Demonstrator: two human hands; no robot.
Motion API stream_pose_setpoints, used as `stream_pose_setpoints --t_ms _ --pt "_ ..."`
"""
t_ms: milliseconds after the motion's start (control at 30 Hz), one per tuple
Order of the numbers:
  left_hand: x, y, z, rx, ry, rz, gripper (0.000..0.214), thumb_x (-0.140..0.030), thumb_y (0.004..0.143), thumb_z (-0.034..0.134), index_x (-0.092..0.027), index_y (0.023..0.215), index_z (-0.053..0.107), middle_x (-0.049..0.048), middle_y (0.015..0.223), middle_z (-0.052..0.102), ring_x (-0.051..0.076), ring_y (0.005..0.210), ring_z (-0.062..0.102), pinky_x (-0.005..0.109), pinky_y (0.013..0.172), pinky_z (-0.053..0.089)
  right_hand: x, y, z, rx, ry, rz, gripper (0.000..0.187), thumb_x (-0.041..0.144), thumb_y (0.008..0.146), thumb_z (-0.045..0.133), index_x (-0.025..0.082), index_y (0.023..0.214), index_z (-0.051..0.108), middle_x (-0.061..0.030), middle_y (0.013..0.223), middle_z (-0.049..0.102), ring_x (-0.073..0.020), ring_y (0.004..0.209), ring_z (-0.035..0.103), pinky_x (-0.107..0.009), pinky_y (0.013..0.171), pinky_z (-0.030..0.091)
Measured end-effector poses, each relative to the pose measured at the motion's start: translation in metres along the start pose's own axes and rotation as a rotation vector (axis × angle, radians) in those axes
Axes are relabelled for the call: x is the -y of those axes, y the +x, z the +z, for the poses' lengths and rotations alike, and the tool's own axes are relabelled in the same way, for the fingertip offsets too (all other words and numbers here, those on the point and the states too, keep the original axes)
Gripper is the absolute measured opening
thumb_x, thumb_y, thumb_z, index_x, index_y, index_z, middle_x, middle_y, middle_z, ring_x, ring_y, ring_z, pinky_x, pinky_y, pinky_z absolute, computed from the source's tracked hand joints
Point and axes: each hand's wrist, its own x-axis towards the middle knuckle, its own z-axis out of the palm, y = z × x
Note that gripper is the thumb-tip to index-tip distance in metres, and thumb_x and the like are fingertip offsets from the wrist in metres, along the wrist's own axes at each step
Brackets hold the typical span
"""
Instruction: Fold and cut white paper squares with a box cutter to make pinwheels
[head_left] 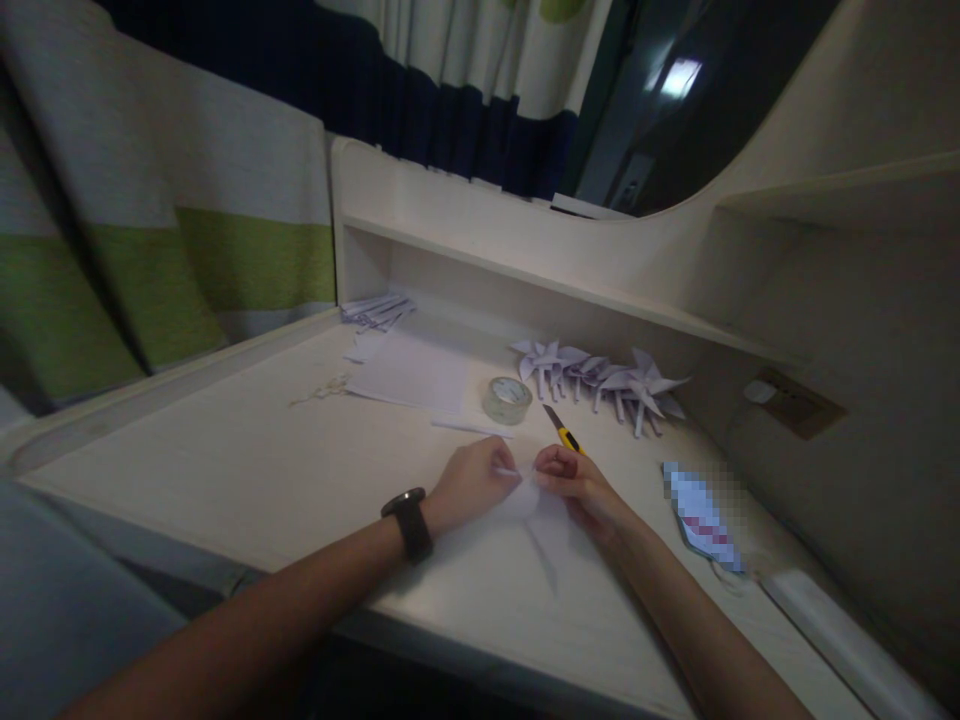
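My left hand (472, 483), with a dark watch (409, 522) on its wrist, is closed in a pinch over the desk. Between its fingertips is a thin piece of white paper (527, 494). My right hand (581, 483) pinches the same paper from the other side, fingers curled in. The paper's exact shape is blurred and partly hidden by the fingers. Just beyond my right hand lies a yellow utility knife (568, 436) with its blade out. A roll of clear tape (507, 400) and a rolled paper stick (471, 428) lie beyond my left hand.
Several paper pinwheels (600, 378) lie at the back right. Paper sheets (409, 368) and a pile of paper sticks (377, 311) are at the back left, near tangled string (322, 390). A phone (703, 525) rests at right, below a wall socket (806, 402). A shelf (525, 270) overhangs the rear.
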Motion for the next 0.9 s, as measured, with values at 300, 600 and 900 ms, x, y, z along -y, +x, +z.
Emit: stream_pose_setpoints --t_ms 300,600,900 --pt "0.000 0.000 0.002 0.010 -0.066 -0.017 0.010 -0.017 0.069 0.060 -0.019 0.078 0.061 0.0038 0.078 0.068 0.016 0.067 0.062 0.024 0.058 0.043 -0.001 0.000 0.000 -0.013 0.002 -0.034 0.040 0.022 0.047 0.084 0.019 0.080 0.061 0.0032 0.067 0.062 -0.0101 0.057 0.054 -0.022 0.054 0.037" --pt "0.002 0.003 0.005 0.046 -0.161 -0.033 0.012 -0.023 0.072 0.059 -0.017 0.082 0.059 0.0035 0.074 0.067 0.014 0.056 0.059 0.023 0.051 0.042 -0.005 0.003 0.001 -0.130 0.045 -0.108 0.040 0.020 0.043 0.087 0.018 0.076 0.063 0.0027 0.062 0.063 -0.0097 0.053 0.054 -0.021 0.051 0.040" --pt "-0.008 0.003 -0.018 -0.312 -0.016 -0.010 0.018 -0.023 0.071 0.061 -0.018 0.088 0.061 0.0047 0.090 0.066 0.019 0.079 0.061 0.030 0.072 0.044 -0.006 0.003 0.001 -0.124 0.082 -0.143 0.036 0.019 0.048 0.086 0.018 0.077 0.066 0.0011 0.066 0.065 -0.0097 0.058 0.057 -0.020 0.055 0.042"
